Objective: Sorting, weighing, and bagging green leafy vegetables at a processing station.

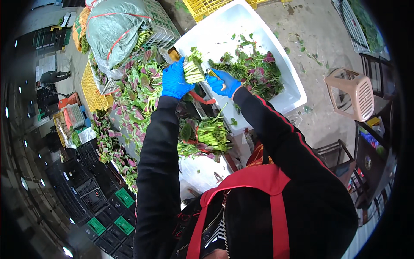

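My left hand [175,80], in a blue glove, is wrapped round a bunch of leafy greens [193,72] with pale cut stem ends pointing toward me. Close beside those ends, my gloved right hand [222,83] is closed on what looks like a small knife [210,73]; its blade is hard to make out. Both hands are above the near-left edge of a white tub [294,84] holding loose green and purple leaves [254,71]. Nearer me lies another bunch of green stems [213,135] with a red band beside it.
Purple-green leafy vegetables [140,93] are heaped on the left. Behind them, a covered bundle [116,30] rests on crates, near a yellow crate [92,88]. A pinkish plastic stool [351,93] stands on the right. Black crates [92,194] are stacked at lower left.
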The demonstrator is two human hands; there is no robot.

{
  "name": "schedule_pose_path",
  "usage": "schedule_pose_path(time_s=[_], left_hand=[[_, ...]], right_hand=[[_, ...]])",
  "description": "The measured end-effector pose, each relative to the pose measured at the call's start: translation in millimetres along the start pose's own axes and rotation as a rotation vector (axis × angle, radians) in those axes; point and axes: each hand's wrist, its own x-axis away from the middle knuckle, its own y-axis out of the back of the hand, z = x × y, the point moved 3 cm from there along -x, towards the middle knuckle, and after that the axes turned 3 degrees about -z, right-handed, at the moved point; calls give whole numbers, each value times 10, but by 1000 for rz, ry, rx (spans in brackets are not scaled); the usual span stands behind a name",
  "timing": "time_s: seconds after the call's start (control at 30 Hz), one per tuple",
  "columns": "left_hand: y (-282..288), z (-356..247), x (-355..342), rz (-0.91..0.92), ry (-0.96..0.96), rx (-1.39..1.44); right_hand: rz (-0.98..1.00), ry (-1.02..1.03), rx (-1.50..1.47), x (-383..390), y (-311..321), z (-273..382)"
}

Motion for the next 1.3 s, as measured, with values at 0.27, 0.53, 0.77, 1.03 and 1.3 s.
schedule_pose_path(time_s=[0.27, 0.53, 0.77, 1.03, 1.3], left_hand=[[4, -24, 30, 45, 29, -22], [-15, 2, 12, 35, 40, -57], [1, -16, -14, 90, 78, -10], [504, -830, 914, -203, 464, -27], [149, -2041, 3495, -557, 687, 482]], right_hand=[[-192, 61, 260, 251, -356, -186], [70, -12, 223, 478, -429, -234], [-700, 571, 1228, 881, 195, -47], [-754, 997, 1620, 1530, -328, -134], [220, 730, 2380, 1052, -1380, -2250]])
